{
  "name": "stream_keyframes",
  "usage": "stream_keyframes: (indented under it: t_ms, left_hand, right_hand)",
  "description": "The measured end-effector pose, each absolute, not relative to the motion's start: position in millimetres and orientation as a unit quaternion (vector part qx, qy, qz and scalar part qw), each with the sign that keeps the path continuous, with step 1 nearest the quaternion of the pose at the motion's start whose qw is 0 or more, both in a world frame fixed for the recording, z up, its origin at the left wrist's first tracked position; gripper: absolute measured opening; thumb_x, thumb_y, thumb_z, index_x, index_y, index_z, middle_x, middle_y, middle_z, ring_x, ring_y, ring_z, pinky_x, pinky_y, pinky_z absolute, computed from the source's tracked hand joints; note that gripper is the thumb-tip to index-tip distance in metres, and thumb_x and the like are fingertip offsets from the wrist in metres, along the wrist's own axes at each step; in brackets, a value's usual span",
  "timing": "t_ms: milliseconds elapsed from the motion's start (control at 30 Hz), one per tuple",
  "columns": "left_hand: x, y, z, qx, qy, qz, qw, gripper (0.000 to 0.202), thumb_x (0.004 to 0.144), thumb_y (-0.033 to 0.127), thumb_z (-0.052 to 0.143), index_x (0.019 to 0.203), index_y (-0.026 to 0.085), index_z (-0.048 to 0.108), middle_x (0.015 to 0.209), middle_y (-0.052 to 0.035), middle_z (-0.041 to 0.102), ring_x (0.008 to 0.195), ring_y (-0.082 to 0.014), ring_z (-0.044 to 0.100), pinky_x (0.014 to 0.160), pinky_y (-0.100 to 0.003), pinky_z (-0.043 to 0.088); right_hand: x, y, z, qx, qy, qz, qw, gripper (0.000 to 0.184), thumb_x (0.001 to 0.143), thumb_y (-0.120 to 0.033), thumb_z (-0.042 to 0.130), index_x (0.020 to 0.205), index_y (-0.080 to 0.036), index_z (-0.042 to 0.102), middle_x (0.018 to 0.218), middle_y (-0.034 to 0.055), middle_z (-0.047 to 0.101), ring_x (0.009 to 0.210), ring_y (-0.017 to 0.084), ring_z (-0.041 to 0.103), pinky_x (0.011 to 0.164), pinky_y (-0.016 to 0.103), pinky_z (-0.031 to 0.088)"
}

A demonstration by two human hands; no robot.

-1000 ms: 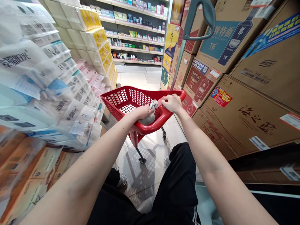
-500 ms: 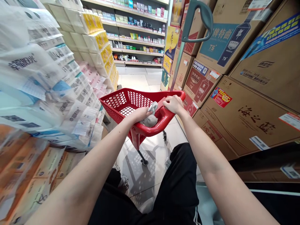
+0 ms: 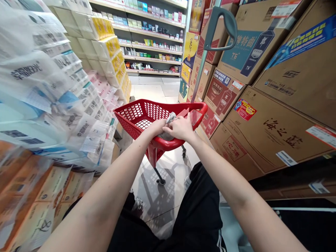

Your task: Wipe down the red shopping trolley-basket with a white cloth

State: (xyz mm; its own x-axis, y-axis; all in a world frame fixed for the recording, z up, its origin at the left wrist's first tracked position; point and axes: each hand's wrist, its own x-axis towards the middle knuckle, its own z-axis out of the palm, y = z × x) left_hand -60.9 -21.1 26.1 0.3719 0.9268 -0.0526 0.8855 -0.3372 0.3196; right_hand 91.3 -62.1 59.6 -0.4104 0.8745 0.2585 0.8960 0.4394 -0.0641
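1. The left hand curls shut around a crumpled grey cloth, the right hand closing over it.
2. Cloth sits at the near rim, red plastic shopping basket.
3. Far right, cardboard carton reads "海之蓝".

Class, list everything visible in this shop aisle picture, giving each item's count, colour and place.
Shopping cart: one, red, centre.
Cloth: one, grey, at the cart's rim.
Tissue packs: many, white, stacked left.
Yellow-labelled packs: many, cream and yellow, stacked beyond those.
Printed cartons: many, orange and cream, lower left.
Cardboard cartons: many, brown, stacked right.
Handle: one, grey-green, upper right.
Shelves: several, mixed goods, far end.
Floor tiles: many, pale, underfoot.
Shorts: one pair, black, below.
Left hand: one, around the cloth.
Right hand: one, beside it.
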Motion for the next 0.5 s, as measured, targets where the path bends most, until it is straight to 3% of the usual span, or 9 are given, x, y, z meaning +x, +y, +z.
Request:
stream_keyframes:
  t_ms: [133,500]
  left_hand:
    - [-61.0,-17.9,25.3,0.813,0.562,0.076,0.13,0.031,0.078,0.033,0.044,0.099,0.018,0.062,0.098,-0.0072,0.069,0.088,-0.0218,0.063,0.073,-0.026,0.045]
    - [-65.1,-9.7,19.7,0.788,0.586,0.106,0.157,0.038,0.085,0.042,0.037,0.101,0.018,0.062,0.098,-0.0076,0.069,0.089,-0.0202,0.063,0.074,-0.024,0.045]
  right_hand:
    - [86.0,-68.1,56.4,-0.53,-0.834,-0.047,0.146,0.043,0.089,-0.052,0.04,0.078,-0.025,0.072,0.086,0.0048,0.069,0.099,0.026,0.053,0.104,0.053,0.005]
    - [91.0,-61.1,52.5,-0.595,-0.775,-0.082,0.199,0.037,0.088,-0.036,0.041,0.092,-0.016,0.071,0.098,0.0119,0.066,0.103,0.026,0.049,0.101,0.039,0.02]
